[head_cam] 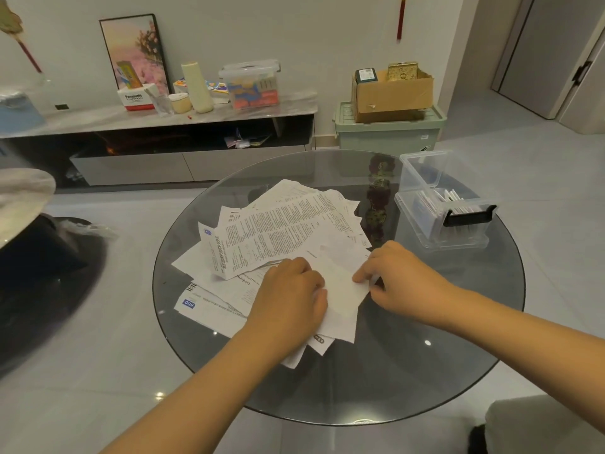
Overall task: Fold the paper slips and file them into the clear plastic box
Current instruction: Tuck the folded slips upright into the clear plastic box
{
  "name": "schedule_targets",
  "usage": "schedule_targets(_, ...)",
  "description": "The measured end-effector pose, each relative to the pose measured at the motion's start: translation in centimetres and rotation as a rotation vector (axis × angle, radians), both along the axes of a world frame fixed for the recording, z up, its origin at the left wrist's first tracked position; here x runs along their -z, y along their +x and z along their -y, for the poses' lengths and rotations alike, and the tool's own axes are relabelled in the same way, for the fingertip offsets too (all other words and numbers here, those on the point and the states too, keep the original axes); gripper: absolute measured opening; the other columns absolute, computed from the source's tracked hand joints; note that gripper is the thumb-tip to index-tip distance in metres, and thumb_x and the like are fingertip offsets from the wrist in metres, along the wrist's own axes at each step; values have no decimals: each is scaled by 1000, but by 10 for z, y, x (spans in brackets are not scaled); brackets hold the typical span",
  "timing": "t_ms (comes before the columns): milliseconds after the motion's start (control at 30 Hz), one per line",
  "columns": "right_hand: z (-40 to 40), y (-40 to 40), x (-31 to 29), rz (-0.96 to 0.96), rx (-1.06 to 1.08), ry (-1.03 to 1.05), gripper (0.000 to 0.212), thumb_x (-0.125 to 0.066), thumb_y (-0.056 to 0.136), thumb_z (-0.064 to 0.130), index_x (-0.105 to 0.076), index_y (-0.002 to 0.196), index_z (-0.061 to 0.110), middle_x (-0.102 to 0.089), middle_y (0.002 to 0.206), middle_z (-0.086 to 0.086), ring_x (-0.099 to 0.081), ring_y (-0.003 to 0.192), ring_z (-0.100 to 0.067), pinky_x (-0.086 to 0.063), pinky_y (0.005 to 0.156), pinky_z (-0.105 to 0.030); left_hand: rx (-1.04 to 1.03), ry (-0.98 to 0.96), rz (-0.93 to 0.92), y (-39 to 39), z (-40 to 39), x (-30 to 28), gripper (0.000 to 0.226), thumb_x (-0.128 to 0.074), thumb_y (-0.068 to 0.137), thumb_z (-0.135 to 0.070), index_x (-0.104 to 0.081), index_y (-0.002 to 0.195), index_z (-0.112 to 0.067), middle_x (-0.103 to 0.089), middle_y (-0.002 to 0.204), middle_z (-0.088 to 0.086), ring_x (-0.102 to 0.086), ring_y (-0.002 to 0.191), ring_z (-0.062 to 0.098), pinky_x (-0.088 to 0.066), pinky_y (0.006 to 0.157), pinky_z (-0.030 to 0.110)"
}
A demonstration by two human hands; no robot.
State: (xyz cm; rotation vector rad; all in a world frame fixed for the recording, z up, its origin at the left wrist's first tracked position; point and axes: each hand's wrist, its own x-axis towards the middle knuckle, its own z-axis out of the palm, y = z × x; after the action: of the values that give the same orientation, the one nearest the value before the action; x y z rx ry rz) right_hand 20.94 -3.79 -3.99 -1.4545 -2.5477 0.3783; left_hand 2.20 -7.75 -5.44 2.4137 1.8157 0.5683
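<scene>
Your left hand (289, 291) hides the sheets beneath it; the print on the paper slips (288, 224) is too small for you to read, and the folded slips in the clear plastic box (442, 217) blur together.
</scene>
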Motion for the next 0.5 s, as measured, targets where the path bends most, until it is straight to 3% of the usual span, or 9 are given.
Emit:
schedule_targets(133, 8, 6, -2, -66, -35, -41, 26, -57, 89, 15, -68, 111, 22, -62, 98, 11, -36, 94, -2, -35, 80, -13, 65, -81, -38, -3, 2, 0, 49, -40, 85, -53, -60, 122, -27, -53, 115, -9, -46, 111, 10, -23, 98, 26)
schedule_targets(233, 12, 9, -4, -55, -79, -36, 20, -62, 88, 23, -71, 106, 23, -55, 86, 19, -37, 90, 2, -38, 81, -15, 112, -125, -36, -4, 3, 0, 65, -32, 76, -66, -55, 126, -33, -49, 122, -15, -41, 116, 6, -14, 96, 20)
schedule_targets(400, 15, 11, -5, -61, -120, -31, 11, -64, 86, 29, -72, 92, 26, -65, 93, 13, -42, 92, 0, -43, 85, -26, 145, -170, -63, -8, 3, -2, 68, -42, 72, -73, -50, 130, -38, -42, 130, -18, -34, 122, 6, -12, 95, 17)
schedule_targets(500, 14, 11, -10, -193, -75, -77, 5, -66, 84, 26, -70, 82, 28, -66, 95, 15, -49, 98, -4, -42, 88, -26, 150, -215, -49, -8, 4, -7, 63, -55, 76, -70, -49, 131, -40, -39, 128, -19, -29, 116, 2, -13, 92, 17)
